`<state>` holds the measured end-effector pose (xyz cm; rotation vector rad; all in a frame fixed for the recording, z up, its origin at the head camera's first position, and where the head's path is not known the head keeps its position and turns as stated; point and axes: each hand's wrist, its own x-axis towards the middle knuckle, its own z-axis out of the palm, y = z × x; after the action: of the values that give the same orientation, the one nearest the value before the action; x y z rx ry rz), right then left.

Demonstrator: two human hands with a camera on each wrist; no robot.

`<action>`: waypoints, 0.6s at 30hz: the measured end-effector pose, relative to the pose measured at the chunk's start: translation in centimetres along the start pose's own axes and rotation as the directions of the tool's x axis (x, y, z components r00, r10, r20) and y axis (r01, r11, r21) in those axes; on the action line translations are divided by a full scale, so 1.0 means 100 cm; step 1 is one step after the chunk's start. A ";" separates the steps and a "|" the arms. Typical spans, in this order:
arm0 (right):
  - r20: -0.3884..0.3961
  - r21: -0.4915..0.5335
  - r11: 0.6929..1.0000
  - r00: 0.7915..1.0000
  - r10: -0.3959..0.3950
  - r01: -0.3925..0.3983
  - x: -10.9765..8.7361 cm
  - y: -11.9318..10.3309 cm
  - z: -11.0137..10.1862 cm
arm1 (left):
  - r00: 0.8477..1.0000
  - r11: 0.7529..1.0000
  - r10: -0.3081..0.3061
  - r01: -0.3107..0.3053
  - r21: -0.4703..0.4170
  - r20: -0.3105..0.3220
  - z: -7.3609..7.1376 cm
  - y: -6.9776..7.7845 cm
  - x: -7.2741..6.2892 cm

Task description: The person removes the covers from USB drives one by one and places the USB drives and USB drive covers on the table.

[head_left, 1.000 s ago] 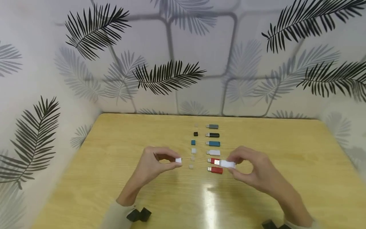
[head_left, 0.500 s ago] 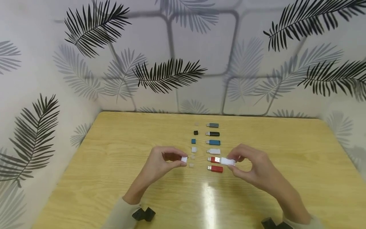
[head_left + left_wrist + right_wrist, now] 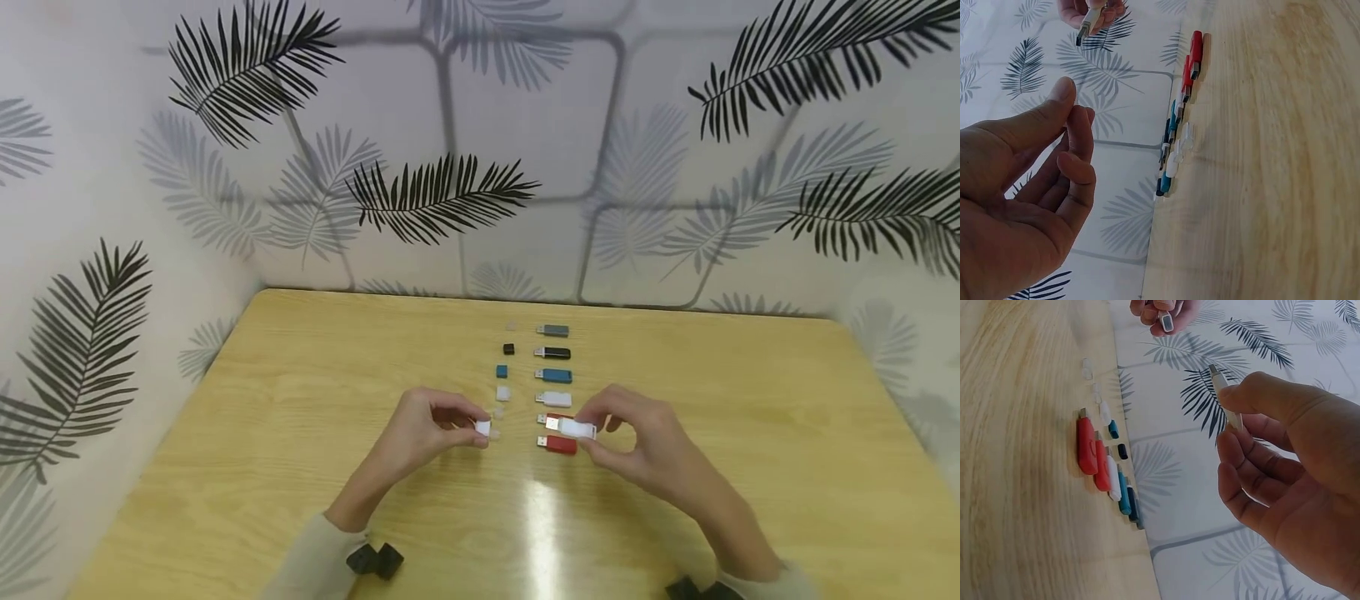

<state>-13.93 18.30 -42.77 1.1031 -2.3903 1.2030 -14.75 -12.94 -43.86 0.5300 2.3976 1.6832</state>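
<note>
Between thumb and fingertips, my left hand pinches a small white USB stick cap. The cap's open end shows in the right wrist view, at the far hand. My right hand pinches a white USB stick by its body, with the bare metal plug pointing left toward the cap. Cap and stick are held apart, above the table. In the left wrist view the fingers hide the cap, and the stick shows at the top.
Uncapped USB sticks lie in a column on the wooden table: grey, black, blue, white and two red, one red stick nearest. Left of them runs a column of caps, including a blue cap. Behind stands a leaf-patterned backdrop.
My left hand has moved right with the cap. My right hand has shifted left with the white USB stick, so the gap between them is smaller. The laid-out sticks have not moved.
</note>
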 end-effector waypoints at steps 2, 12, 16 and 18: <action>0.010 0.016 1.000 1.000 0.010 -0.010 -0.001 0.001 0.002 | 1.000 1.000 -0.011 0.011 -0.001 0.002 0.002 -0.003 0.000; 0.049 -0.009 0.994 0.993 0.110 -0.109 -0.005 0.008 0.014 | 0.999 0.997 -0.036 0.035 0.061 0.014 0.011 -0.011 0.000; 0.066 -0.015 0.987 0.985 0.162 -0.162 -0.007 0.011 0.018 | 0.999 0.994 -0.046 0.045 0.102 0.013 0.016 -0.013 0.000; 0.073 -0.016 0.981 0.978 0.194 -0.193 -0.009 0.011 0.020 | 0.998 0.991 -0.059 0.057 0.118 0.011 0.018 -0.013 0.000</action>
<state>-13.85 17.63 -45.18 0.9461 -2.6076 1.2294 -14.38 -11.75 -45.72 0.4823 2.4882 1.5174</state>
